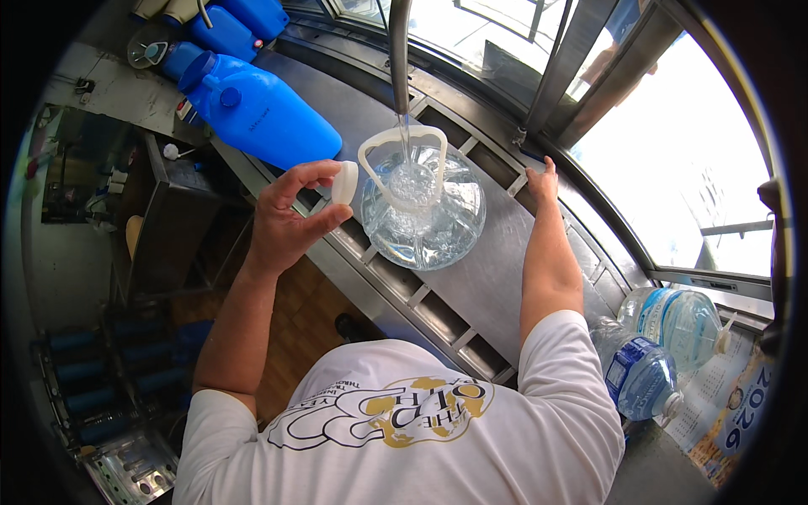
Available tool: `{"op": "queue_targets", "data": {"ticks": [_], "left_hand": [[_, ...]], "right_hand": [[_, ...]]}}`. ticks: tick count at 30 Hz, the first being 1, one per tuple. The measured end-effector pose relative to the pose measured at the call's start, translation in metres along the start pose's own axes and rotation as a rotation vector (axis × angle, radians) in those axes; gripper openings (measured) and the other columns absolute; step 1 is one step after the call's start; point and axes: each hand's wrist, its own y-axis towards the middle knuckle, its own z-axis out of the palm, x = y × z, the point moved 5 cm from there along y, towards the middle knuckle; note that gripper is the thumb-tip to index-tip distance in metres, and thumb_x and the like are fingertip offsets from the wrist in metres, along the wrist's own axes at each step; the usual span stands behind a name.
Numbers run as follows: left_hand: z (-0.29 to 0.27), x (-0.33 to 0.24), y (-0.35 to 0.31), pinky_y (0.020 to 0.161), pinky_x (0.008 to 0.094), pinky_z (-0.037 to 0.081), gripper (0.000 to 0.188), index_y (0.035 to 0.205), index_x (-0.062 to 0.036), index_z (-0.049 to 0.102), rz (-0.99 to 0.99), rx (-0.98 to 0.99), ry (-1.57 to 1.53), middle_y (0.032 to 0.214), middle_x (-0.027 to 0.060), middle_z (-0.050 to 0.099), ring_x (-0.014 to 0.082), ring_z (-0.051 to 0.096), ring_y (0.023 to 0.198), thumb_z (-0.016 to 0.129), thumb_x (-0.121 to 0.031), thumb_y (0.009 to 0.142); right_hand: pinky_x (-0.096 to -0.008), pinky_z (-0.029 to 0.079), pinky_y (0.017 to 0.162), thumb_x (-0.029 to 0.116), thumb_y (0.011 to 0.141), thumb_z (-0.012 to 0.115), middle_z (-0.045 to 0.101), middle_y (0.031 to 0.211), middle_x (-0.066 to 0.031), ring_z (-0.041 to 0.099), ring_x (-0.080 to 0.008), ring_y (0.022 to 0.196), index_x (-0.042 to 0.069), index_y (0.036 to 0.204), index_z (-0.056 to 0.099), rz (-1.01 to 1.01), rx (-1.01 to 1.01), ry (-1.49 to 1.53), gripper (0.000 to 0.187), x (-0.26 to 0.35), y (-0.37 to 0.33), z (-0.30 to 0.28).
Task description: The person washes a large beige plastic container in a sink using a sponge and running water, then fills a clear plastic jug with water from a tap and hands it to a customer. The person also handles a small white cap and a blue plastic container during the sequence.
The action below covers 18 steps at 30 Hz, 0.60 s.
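My left hand [295, 210] pinches a white round bottle cap [344, 183] between thumb and fingers, just left of a large clear water jug [425, 231]. The jug stands upright on the metal counter, its white carrying handle [367, 158] around the neck. From a metal spout [399, 59] above, water runs into the mouth, and bubbles churn inside. My right hand [544, 181] is at the window ledge, right of the jug, thumb and a finger apart. Its fingertips are beside a thin dark bar [530, 155]; whether they touch it is unclear. The other fingers are partly hidden.
A big blue jerrycan [261, 114] lies on the counter [497, 278] left of the jug, with more blue containers [223, 34] behind. Two clear bottles [640, 379] lie at the right beside a printed calendar sheet [732, 421]. Rectangular slots line the counter's edges; windows rise beyond.
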Motion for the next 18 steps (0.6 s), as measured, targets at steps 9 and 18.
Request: {"op": "queue_targets", "data": {"ticks": [9, 18], "left_hand": [[0.0, 0.001, -0.003, 0.093, 0.0285, 0.047, 0.045, 0.12, -0.0079, 0.069, -0.02, -0.017, -0.068, 0.111, 0.0031, 0.071, 0.0117, 0.061, 0.1, 0.087, -0.019, 0.08], [0.0, 0.007, -0.007, 0.09, 0.0262, 0.046, 0.044, 0.121, -0.0094, 0.069, -0.027, -0.042, -0.051, 0.113, 0.0021, 0.071, 0.0098, 0.06, 0.098, 0.086, -0.018, 0.082]], "right_hand": [[-0.0382, 0.045, 0.108, 0.035, 0.076, 0.081, 0.062, 0.134, -0.0249, 0.059, -0.0355, 0.126, -0.001, 0.143, 0.051, 0.083, -0.055, 0.254, 0.082, -0.027, 0.037, 0.006], [-0.0337, 0.049, 0.099, 0.028, 0.075, 0.085, 0.068, 0.123, -0.0184, 0.066, -0.0259, 0.113, -0.005, 0.138, 0.055, 0.118, -0.025, 0.449, 0.077, 0.003, 0.021, 0.007]]}}
